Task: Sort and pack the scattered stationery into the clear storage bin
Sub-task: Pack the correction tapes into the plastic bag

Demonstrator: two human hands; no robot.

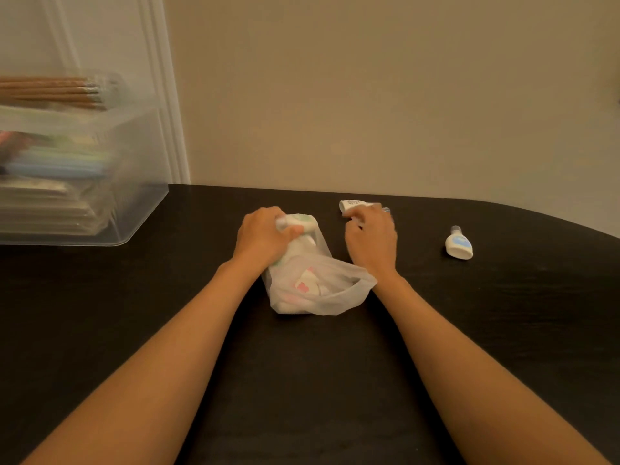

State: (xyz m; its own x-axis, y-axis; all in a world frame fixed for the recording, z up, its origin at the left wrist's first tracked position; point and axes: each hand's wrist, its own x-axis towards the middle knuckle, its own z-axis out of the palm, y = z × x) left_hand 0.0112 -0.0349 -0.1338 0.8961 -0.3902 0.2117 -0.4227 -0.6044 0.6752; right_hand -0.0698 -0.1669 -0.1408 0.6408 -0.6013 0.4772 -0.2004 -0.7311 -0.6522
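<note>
Pouch [322, 290] of sheer white mesh lies on the dark bench [335, 380]; my left hand [265, 236] clasps a green-marked white tube [297, 223] over it, and my right hand [370, 241] curls round a printed white tube [354, 205]. Clear plastic bin [100, 196] stands far left.

Home room, dark desk [134, 330], beige wall [369, 95], white door trim [161, 95]

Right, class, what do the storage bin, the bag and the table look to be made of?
Storage bin: clear hard plastic, glossy; you can see straight through its walls.
Bag: thin soft plastic or non-woven fabric, matt and translucent; it crumples and sags.
Table: dark wood or wood-look veneer, low sheen; faint grain streaks show.
</note>
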